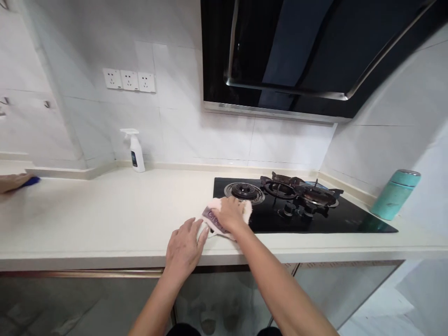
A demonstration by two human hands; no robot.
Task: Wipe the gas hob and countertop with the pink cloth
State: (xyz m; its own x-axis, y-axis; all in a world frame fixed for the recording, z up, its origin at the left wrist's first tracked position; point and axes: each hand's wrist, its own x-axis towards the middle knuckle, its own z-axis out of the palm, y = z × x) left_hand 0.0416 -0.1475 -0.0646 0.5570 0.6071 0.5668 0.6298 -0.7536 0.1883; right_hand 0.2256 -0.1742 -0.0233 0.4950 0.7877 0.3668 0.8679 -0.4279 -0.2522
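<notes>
The right hand (229, 213) holds a cloth (216, 220) at the near-left corner of the hob (269, 221) (likely soft, light, best bunched mid-fabric); the left hand (184, 245), grip loosely spread, lies left of the hob.

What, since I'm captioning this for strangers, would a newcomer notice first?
Probably the big black range hood at upper right, above the black stove. Next, the right hand on a pale cloth at the stove's front-left corner, then the turquoise bottle at far right.
</notes>
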